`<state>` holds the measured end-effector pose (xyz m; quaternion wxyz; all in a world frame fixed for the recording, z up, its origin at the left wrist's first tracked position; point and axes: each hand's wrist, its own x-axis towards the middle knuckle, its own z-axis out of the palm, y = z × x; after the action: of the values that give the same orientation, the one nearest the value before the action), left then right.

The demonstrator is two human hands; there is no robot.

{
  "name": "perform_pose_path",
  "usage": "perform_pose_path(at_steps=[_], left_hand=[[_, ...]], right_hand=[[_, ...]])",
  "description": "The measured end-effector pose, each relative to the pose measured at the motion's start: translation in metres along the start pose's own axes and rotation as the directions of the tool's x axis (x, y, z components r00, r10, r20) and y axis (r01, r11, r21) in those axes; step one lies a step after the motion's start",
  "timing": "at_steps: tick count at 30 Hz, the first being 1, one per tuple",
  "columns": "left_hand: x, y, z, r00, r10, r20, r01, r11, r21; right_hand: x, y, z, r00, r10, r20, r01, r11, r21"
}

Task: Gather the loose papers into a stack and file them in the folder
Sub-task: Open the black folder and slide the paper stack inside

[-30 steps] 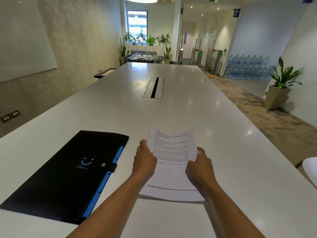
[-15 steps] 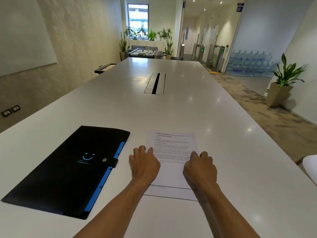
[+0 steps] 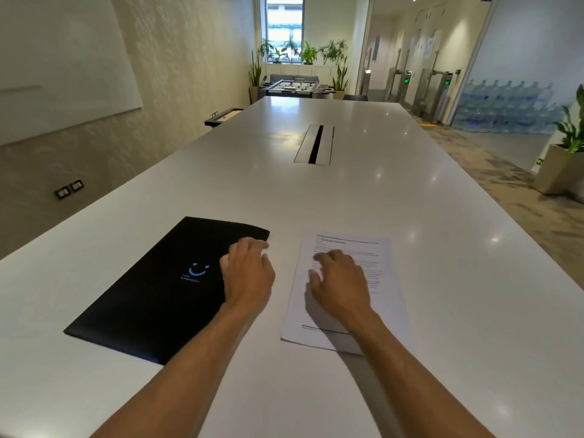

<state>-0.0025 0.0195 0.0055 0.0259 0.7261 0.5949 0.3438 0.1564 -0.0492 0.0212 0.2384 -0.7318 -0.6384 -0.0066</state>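
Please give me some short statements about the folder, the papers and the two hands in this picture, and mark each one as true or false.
1. The folder lies left of the papers. True.
2. The left hand is over the folder's right edge. True.
3. The right hand holds the papers up in the air. False: the papers lie flat on the table, with the hand on top.
4. The folder is open. False: it is closed.
5. The papers are inside the folder. False: they lie beside it.
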Motion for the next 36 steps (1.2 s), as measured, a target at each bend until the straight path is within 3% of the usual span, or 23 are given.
perform_pose_path(at_steps=[3, 8, 11, 20, 28, 36], left_hand=[[0.011, -0.029, -0.018, 0.996, -0.06, 0.058, 0.054, 0.993, 0.105], [0.015, -0.074, -0.037, 0.937, -0.193, 0.291, 0.136, 0.969, 0.207], [0.008, -0.085, -0.038, 0.918, -0.191, 0.348, 0.113, 0.966, 0.232], [0.002, -0.078, -0.034, 0.908, -0.227, 0.353, 0.173, 0.969, 0.179], [0.005, -0.05, -0.017, 0.919, -0.254, 0.303, 0.232, 0.967, 0.107], [0.007, -0.056, -0.017, 0.914, -0.253, 0.318, 0.252, 0.967, 0.045]], right_hand=[[0.002, -0.032, 0.017, 0.991, -0.125, 0.046, 0.122, 0.99, 0.077], [0.003, -0.074, 0.04, 0.959, -0.253, 0.126, 0.232, 0.959, 0.16], [0.002, -0.09, 0.051, 0.939, -0.302, 0.161, 0.279, 0.948, 0.152], [0.012, -0.097, 0.057, 0.922, -0.347, 0.172, 0.349, 0.937, 0.018], [0.027, -0.097, 0.055, 0.93, -0.292, 0.224, 0.308, 0.95, -0.042], [0.033, -0.108, 0.058, 0.959, -0.22, 0.177, 0.234, 0.971, -0.059]])
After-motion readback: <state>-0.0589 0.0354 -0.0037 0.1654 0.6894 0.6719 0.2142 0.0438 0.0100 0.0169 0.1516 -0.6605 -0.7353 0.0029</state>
